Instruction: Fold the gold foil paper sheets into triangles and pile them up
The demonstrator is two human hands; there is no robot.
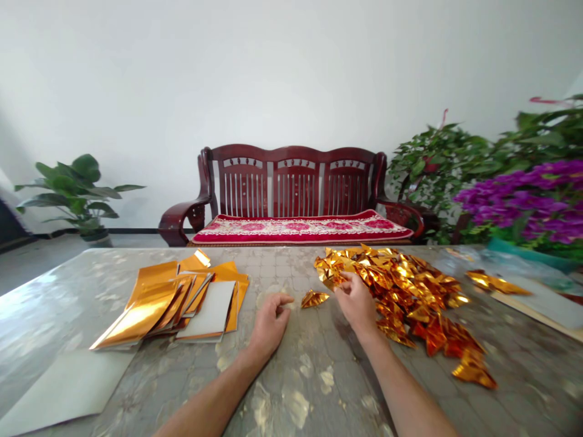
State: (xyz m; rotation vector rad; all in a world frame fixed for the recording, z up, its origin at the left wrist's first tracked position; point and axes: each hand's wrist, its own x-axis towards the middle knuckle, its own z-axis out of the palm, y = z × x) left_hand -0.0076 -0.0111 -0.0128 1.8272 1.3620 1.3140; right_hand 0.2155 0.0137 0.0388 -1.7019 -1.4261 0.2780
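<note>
My left hand (270,320) rests low over the tabletop, fingers loosely bent, with a gap between thumb and forefinger and nothing held. Just right of its fingertips lies a single folded gold foil paper piece (314,298). At the left edge of a heap of folded gold foil papers (410,279), my right hand (357,301) has its thumb and fingers closed around a folded gold foil piece (330,274), partly hidden by the fingers. Left of my left hand is a loose stack of flat gold foil sheets (155,288), some with pale backs up.
The table (291,388) has a patterned cover. A pale sheet (68,388) lies front left. To the right are a pale board (542,303), clear plastic (514,267) and purple flowers (528,200). Behind stand a wooden bench (296,188) and a potted plant (84,194).
</note>
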